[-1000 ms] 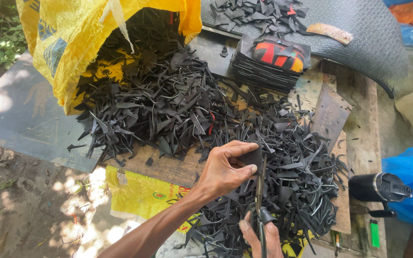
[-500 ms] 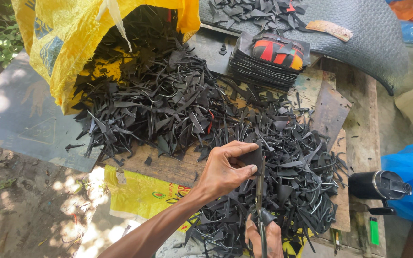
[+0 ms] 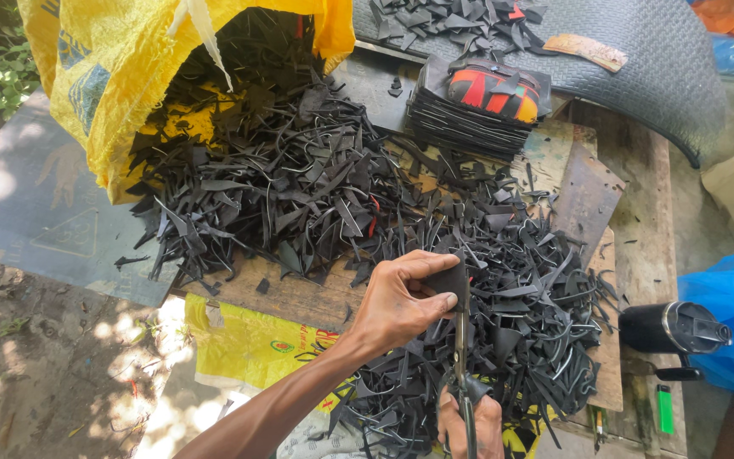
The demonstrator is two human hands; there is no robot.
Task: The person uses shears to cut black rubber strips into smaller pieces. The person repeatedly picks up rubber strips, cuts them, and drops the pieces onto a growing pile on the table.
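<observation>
L hand pinches a small black rubber piece betw thumb and fingers, held just above the big heap of black offcuts on the worktop. R hand, only partly in view at the bottom edge, is closed round the handles of the scissors; the blades run straight up into the piece, right beside the L thumb.

Risks from here, as I judge it:
- L thumb sits v. close to the blades. If the piece slips or the cut runs on, the thumb could get nicked.
- The piece is small and the grip is at its edge, so it may twist or drop into the heap and get lost among the look-alike scraps.
- The heap spreads to the worktop's near edge, w/ scraps overhanging; a nudge from the forearm could push some off onto the ground.
- Right of the heap a black flask lies on its side near the worktop's edge, w/ a green lighter below it; either could be knocked off.
- Behind the heap the yellow sack gapes open, so more scraps could slide out.
</observation>
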